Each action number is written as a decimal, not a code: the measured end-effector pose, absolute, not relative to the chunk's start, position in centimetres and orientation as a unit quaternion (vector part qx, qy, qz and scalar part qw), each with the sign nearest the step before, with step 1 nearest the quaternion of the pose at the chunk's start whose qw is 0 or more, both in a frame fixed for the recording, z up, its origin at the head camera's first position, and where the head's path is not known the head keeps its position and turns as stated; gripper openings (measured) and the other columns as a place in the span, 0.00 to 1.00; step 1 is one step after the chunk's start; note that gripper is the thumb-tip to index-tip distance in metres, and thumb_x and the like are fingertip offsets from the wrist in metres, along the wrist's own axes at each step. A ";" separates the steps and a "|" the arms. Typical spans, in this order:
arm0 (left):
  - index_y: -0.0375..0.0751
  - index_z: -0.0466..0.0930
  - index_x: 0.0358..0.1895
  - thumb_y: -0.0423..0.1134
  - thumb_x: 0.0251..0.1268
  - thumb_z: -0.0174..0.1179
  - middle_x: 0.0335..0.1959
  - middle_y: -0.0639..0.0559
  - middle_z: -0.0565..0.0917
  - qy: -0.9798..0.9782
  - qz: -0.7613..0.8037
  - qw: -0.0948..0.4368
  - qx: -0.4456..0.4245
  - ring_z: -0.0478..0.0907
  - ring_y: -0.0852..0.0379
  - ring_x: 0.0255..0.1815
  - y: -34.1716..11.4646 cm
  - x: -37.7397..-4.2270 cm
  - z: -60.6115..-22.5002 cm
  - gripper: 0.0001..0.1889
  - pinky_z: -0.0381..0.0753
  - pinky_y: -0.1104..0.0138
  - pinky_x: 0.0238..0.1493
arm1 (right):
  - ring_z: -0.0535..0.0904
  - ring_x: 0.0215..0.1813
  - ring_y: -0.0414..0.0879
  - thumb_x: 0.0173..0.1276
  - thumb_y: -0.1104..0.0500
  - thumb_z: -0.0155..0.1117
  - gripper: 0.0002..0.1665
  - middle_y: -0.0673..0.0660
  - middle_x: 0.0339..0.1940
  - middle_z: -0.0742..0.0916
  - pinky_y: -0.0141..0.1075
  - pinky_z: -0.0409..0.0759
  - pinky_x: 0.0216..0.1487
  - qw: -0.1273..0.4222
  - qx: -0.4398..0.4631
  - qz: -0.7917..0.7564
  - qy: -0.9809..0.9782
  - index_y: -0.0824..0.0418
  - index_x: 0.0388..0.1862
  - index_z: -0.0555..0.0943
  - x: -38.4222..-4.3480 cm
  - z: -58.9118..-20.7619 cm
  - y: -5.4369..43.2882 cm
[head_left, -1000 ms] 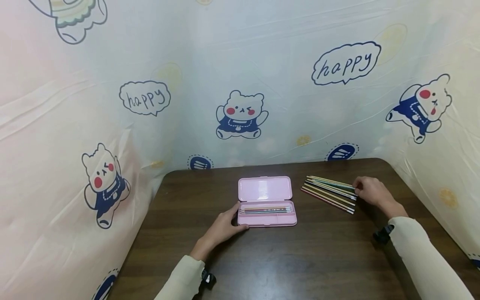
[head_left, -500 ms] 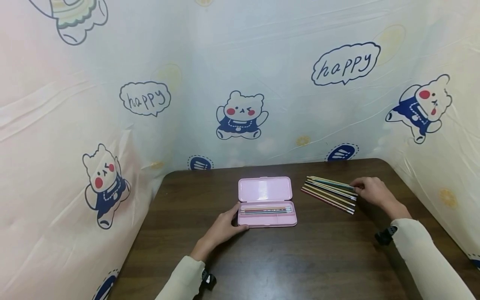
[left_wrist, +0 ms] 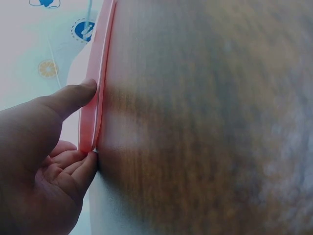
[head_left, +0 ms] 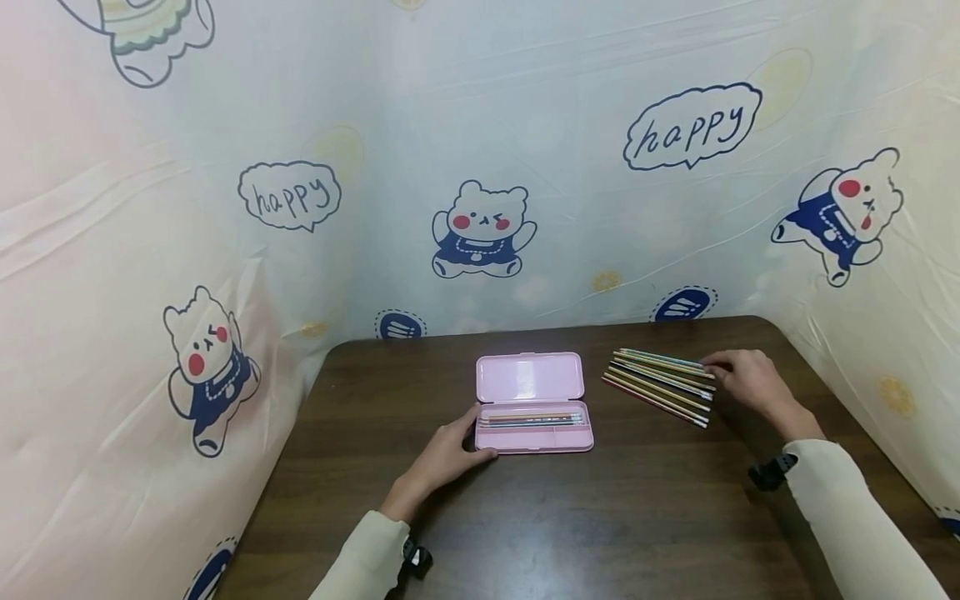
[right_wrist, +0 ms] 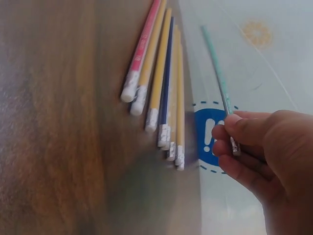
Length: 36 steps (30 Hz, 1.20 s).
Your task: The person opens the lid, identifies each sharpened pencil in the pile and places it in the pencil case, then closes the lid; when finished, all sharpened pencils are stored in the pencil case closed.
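Note:
In the head view my left hand holds the left end of an open pink pencil case. In the left wrist view its thumb presses the long side of the case, while the other fingers curl at the corner. Several pencils lie in the case's long compartment. To the right, my right hand pinches a green pencil near its eraser end, thumb against fingers. That pencil is raised off the table, beside a fanned row of yellow, dark blue and red pencils with white erasers.
The brown wooden table ends close behind the case and the pencils. A pale printed curtain with bears and "happy" bubbles stands round its back and sides. The case's lid lies folded back toward the far edge.
My right hand has lifted the green pencil away from the far side of the row, shifting slightly. The left hand and the case stay in place.

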<state>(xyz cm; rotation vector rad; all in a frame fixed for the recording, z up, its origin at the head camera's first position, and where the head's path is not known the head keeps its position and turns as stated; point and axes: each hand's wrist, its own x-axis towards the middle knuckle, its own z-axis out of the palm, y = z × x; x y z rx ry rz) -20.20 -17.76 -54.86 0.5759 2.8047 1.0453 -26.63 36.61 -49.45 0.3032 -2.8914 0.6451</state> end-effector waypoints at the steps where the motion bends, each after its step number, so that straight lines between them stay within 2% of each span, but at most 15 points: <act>1: 0.48 0.54 0.87 0.56 0.69 0.72 0.83 0.44 0.69 0.919 0.343 0.046 0.189 0.72 0.44 0.80 -17.8 -20.2 -54.9 0.51 0.75 0.49 0.77 | 0.78 0.34 0.51 0.76 0.67 0.65 0.11 0.72 0.47 0.91 0.38 0.74 0.31 0.088 0.103 0.218 -0.967 0.69 0.51 0.90 -26.6 -49.3 36.6; 6: 0.48 0.54 0.87 0.56 0.69 0.73 0.83 0.45 0.69 0.921 0.339 0.046 0.186 0.71 0.44 0.81 -17.8 -20.2 -54.9 0.51 0.74 0.49 0.77 | 0.81 0.35 0.51 0.75 0.68 0.67 0.10 0.69 0.47 0.93 0.37 0.76 0.32 0.115 0.113 0.229 -0.960 0.66 0.50 0.91 -26.5 -48.5 35.7; 11: 0.47 0.54 0.87 0.56 0.69 0.72 0.83 0.44 0.69 0.921 0.339 0.050 0.183 0.71 0.44 0.81 -17.8 -20.1 -54.8 0.50 0.73 0.49 0.78 | 0.86 0.40 0.53 0.76 0.66 0.67 0.10 0.69 0.48 0.93 0.38 0.80 0.36 0.109 0.121 0.264 -0.951 0.65 0.51 0.92 -26.3 -47.3 34.3; 15: 0.46 0.54 0.87 0.55 0.69 0.72 0.83 0.44 0.68 0.920 0.343 0.053 0.183 0.70 0.43 0.81 -17.8 -19.9 -54.7 0.50 0.73 0.48 0.78 | 0.87 0.40 0.53 0.77 0.67 0.66 0.11 0.67 0.46 0.93 0.34 0.79 0.34 0.107 0.136 0.282 -0.944 0.65 0.51 0.92 -26.1 -46.4 33.0; 20: 0.48 0.54 0.87 0.55 0.69 0.72 0.83 0.45 0.69 0.918 0.347 0.055 0.184 0.70 0.44 0.81 -17.7 -19.9 -54.6 0.50 0.73 0.48 0.77 | 0.85 0.37 0.49 0.75 0.68 0.67 0.11 0.64 0.43 0.94 0.30 0.77 0.32 0.111 0.160 0.288 -0.938 0.65 0.51 0.92 -26.1 -45.4 31.3; 24: 0.48 0.54 0.87 0.56 0.69 0.72 0.83 0.45 0.68 0.919 0.346 0.054 0.183 0.70 0.44 0.81 -17.7 -20.0 -54.6 0.50 0.74 0.48 0.77 | 0.81 0.33 0.45 0.74 0.69 0.68 0.11 0.63 0.42 0.94 0.30 0.76 0.30 0.120 0.182 0.288 -0.932 0.64 0.50 0.93 -26.1 -44.7 29.8; 28: 0.49 0.54 0.87 0.56 0.69 0.72 0.83 0.46 0.68 0.919 0.344 0.053 0.182 0.70 0.44 0.81 -17.7 -20.0 -54.7 0.50 0.74 0.48 0.77 | 0.81 0.31 0.45 0.73 0.70 0.69 0.10 0.62 0.41 0.94 0.30 0.77 0.29 0.131 0.205 0.289 -0.926 0.64 0.48 0.93 -26.1 -44.3 28.4; 36: 0.48 0.54 0.87 0.56 0.69 0.72 0.83 0.45 0.68 0.919 0.344 0.053 0.183 0.70 0.44 0.81 -17.7 -20.1 -54.7 0.50 0.74 0.48 0.77 | 0.88 0.37 0.46 0.72 0.69 0.71 0.11 0.59 0.42 0.95 0.31 0.86 0.37 0.130 0.231 0.289 -0.920 0.62 0.49 0.93 -26.0 -43.6 25.8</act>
